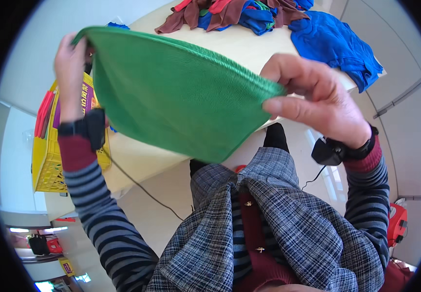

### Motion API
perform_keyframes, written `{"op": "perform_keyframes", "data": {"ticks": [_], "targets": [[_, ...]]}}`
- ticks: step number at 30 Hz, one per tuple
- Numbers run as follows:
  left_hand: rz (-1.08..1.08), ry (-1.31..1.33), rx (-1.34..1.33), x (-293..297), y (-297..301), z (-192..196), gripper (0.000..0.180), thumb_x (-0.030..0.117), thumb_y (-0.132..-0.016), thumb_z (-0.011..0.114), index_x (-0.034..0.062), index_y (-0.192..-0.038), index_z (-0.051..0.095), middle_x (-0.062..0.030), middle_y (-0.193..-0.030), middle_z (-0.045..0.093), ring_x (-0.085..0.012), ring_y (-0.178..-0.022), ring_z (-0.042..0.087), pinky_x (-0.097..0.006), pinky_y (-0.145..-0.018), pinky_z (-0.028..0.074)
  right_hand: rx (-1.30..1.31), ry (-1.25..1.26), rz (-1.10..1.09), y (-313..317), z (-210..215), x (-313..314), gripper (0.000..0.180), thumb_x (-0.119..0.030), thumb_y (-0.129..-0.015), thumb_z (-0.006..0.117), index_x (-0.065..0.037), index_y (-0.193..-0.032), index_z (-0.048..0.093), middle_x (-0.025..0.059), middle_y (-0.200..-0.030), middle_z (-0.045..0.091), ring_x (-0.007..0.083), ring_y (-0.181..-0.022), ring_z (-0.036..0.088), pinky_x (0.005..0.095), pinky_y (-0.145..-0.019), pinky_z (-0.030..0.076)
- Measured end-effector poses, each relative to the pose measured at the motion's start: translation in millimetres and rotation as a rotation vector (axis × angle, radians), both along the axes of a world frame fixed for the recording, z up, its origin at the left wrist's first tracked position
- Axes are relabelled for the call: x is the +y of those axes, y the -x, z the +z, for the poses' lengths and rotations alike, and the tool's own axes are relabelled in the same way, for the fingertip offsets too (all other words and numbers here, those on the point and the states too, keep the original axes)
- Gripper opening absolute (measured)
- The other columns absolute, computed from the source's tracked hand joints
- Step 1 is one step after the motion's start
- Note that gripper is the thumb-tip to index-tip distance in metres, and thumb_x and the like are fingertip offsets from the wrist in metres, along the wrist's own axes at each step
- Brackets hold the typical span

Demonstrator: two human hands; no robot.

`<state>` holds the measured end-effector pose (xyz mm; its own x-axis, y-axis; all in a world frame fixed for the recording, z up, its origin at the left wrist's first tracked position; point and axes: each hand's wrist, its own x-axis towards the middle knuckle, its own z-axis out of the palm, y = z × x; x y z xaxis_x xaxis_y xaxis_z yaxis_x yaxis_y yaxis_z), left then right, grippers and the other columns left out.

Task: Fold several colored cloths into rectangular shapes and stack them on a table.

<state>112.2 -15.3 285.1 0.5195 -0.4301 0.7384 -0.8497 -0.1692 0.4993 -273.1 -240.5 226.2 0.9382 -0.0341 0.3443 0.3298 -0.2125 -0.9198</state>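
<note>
A folded green cloth (176, 92) is stretched in the air between my two hands, above the near edge of the table. My left hand (71, 63) grips its upper left corner; the fingers are partly hidden behind the fabric. With thumb and fingers, my right hand (312, 95) pinches the right corner. Several layers show along the cloth's upper edge, while its lower part hangs down in a loose curve. Each wrist wears a black strapped device.
The pale table (147, 22) bears a pile of brown, red and blue cloths (249, 14) at the back. A blue garment (334, 44) lies at its right edge. To the left stands a yellow plastic basket (49, 165) with items inside. A thin cable (142, 187) runs below my left wrist.
</note>
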Motion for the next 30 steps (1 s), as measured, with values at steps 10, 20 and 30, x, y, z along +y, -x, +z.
{"op": "perform_keyframes", "data": {"ticks": [10, 20, 30], "targets": [[-0.304, -0.06, -0.01, -222, 10, -138, 0.031, 0.015, -0.087, 0.064, 0.0032, -0.116, 0.065, -0.0165, -0.099, 0.072, -0.029, -0.093, 0.07, -0.037, -0.085, 0.054, 0.482, -0.461, -0.44, -3, -171, -31, 0.01, -0.013, -0.097, 0.064, -0.004, -0.102, 0.062, 0.0004, -0.085, 0.065, 0.008, -0.071, 0.065, 0.0222, -0.069, 0.053], [-0.133, -0.579, -0.099, -54, 84, -243, 0.04, 0.023, -0.096, 0.062, 0.0025, -0.13, 0.058, -0.0221, -0.135, 0.058, -0.0359, -0.124, 0.057, -0.042, -0.104, 0.046, 0.574, 0.277, -0.627, 18, -185, -66, 0.015, -0.014, -0.094, 0.065, -0.002, -0.103, 0.064, 0.005, -0.079, 0.067, 0.0162, -0.07, 0.066, 0.0309, -0.066, 0.055], [0.036, -0.766, 0.012, 24, 181, -281, 0.062, 0.031, -0.098, 0.061, 0.0017, -0.149, 0.041, -0.0202, -0.158, 0.035, -0.0381, -0.147, 0.031, -0.05, -0.12, 0.024, 0.07, 1.031, -0.419, -63, -201, 19, 0.058, -0.032, -0.095, 0.062, -0.006, -0.144, 0.047, 0.016, -0.151, 0.045, 0.0361, -0.142, 0.037, 0.0505, -0.117, 0.029]]}}
